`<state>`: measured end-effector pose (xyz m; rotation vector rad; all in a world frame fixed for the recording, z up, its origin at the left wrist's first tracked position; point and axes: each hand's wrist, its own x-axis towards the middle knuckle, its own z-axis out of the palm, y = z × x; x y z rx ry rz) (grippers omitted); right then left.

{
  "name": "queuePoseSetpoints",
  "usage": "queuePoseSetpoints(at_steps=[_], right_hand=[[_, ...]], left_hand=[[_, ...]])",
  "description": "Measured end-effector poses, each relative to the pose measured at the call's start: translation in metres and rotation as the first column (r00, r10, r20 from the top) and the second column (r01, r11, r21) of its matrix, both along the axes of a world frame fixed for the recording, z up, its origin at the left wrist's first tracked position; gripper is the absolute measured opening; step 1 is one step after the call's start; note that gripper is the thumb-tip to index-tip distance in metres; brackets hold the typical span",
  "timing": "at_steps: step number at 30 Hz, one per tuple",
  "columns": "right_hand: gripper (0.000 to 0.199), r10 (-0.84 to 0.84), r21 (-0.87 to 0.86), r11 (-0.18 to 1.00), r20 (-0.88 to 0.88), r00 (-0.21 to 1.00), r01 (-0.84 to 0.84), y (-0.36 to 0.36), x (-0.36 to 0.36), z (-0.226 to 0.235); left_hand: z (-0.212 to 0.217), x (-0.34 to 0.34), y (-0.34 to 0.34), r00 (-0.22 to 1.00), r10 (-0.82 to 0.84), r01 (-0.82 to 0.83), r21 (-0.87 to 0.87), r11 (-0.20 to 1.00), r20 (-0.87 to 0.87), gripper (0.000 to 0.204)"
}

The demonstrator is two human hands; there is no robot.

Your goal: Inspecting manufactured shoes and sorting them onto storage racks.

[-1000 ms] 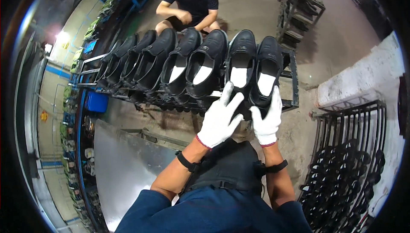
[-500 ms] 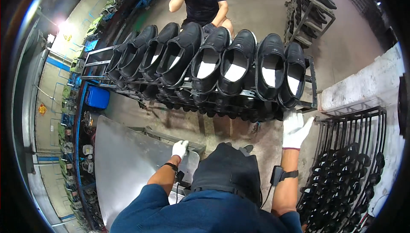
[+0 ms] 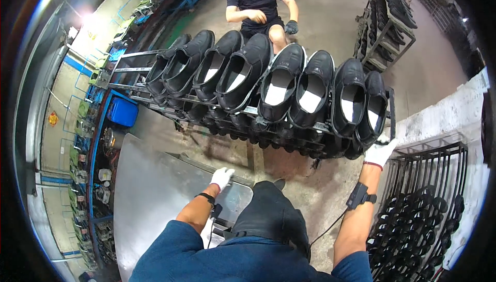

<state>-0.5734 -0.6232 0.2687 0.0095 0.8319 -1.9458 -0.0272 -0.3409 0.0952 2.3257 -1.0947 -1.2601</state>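
A metal rack [image 3: 391, 107] holds a row of several black leather shoes [image 3: 279, 83], toes pointing away from me, with more shoes on a lower tier. My right hand [image 3: 380, 151], in a white glove, grips the rack's right end below the last shoe [image 3: 375, 107]. My left hand [image 3: 222, 177], also gloved in white, rests on the edge of a grey metal table [image 3: 150, 194] in front of me. A black shoe on a last [image 3: 271, 212] stands close to my body between my arms.
A person in black [image 3: 258, 0] sits beyond the rack on the concrete floor. Another shoe rack [image 3: 385, 21] stands at the back right. A dark wire rack with round parts [image 3: 423, 215] is at my right. A blue bin [image 3: 123, 112] and workbenches line the left.
Both hands left the shoes on the rack. My left hand dropped to the table edge, my right moved to the rack's right end. The rack has shifted left and nearer.
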Motion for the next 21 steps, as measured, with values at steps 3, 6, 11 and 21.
queuePoseSetpoints(at_steps=[3,6,11,21], right_hand=[[0.051,-0.115,0.1,0.986,-0.187,0.976,0.135,0.02,-0.006,-0.012],[0.051,-0.132,0.138,0.981,-0.042,0.99,0.137,0.058,-0.001,0.005],[0.051,-0.134,0.171,0.975,-0.056,0.989,0.141,0.124,-0.032,0.003],[0.046,-0.361,0.12,0.915,-0.185,0.914,0.386,0.214,-0.067,0.024]], left_hand=[[0.023,0.057,-0.007,0.927,0.094,-0.03,-0.178,0.984,0.364,0.038],[0.08,0.133,-0.037,0.761,0.25,-0.211,-0.136,0.968,0.599,0.065],[0.195,0.229,-0.103,0.385,0.422,0.037,-0.47,0.882,0.821,0.08],[0.243,0.383,-0.199,0.64,-0.203,0.577,-0.288,0.764,0.741,0.044]])
